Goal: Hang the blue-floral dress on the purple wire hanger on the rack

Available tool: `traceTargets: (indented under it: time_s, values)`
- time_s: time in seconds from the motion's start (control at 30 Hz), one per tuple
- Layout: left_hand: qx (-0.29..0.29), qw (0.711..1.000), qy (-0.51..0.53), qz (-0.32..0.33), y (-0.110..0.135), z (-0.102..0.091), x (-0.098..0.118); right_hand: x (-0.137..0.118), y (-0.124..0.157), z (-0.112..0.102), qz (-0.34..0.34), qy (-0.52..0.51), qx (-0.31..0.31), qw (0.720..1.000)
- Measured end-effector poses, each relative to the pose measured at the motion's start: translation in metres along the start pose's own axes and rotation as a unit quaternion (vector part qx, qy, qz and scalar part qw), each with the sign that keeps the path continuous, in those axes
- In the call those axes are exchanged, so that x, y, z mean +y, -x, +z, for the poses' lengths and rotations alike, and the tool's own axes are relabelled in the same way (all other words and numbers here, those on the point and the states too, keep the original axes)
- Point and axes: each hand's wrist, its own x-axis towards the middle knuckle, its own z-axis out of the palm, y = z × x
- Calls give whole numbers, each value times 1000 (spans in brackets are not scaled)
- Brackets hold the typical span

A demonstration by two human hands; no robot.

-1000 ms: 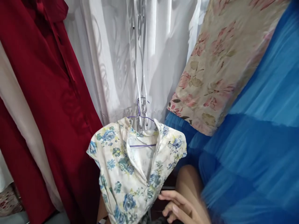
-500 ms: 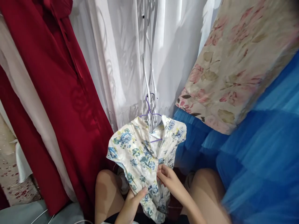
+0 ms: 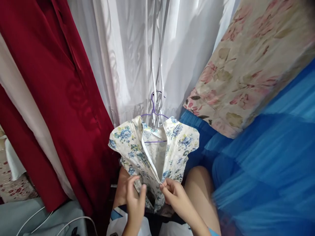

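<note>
A cap-sleeved white garment with blue flowers (image 3: 134, 154) hangs on a purple hanger (image 3: 153, 105) in front of me, a blouse or dress top, I cannot tell which. Its neckline gapes in a V with a white inner edge. At the bottom of that V, the thumb and fingers of my right hand (image 3: 175, 195) pinch the front edge of the cloth. My left hand (image 3: 135, 201) is beside the garment's lower left part, thumb and fingers spread, holding nothing. The lower end of the garment hangs between my knees, partly behind my hands.
White metal bars (image 3: 154, 62) hold the hanger before a white curtain (image 3: 130, 59). Long red cloth (image 3: 71, 108) hangs at left, floral cloth (image 3: 236, 82) and blue tulle (image 3: 248, 170) at right. A grey surface with white cables (image 3: 76, 219) lies low at left.
My left hand has let go of the garment's lower side and opened. The neckline gapes wider and the garment faces me more squarely. My right hand still pinches its front edge.
</note>
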Motion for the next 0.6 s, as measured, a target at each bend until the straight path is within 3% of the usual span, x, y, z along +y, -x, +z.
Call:
traceTargets:
  time_s: [0.07,0.1,0.2,0.33,0.5,0.6]
  values:
    - [-121,993,-4,13,13,13,19,-9,3,10,3,-21,-15,1000]
    - [-150,989,-9,13,16,19,27,-13,4,14,6,-39,-22,999]
    - [-150,987,-43,24,15,25,39,-21,4,20,19,-97,-15,995]
    - [-182,979,-75,60,6,20,39,-48,-13,7,-2,-137,45,990]
    - [-236,960,-132,78,7,19,42,-116,-70,-25,-109,-145,100,978]
    - [-261,946,-167,94,8,22,45,-144,-100,-38,-122,-164,116,972]
